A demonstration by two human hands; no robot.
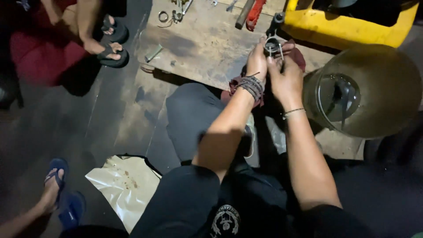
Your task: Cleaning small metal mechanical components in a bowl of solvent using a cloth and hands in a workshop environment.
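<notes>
Below, round pan (374,57) holds dark liquid; both hands grip metal part (272,45).

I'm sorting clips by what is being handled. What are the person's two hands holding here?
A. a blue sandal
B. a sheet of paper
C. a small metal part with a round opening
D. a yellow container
C: the left hand and right hand both grip a small metal part above the board.

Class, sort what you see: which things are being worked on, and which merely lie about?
In hand:
left hand
right hand
small round metal part
dark red rag

Lying about:
yellow plastic tub
red-handled tool
metal ring
cream paper sheet
</notes>
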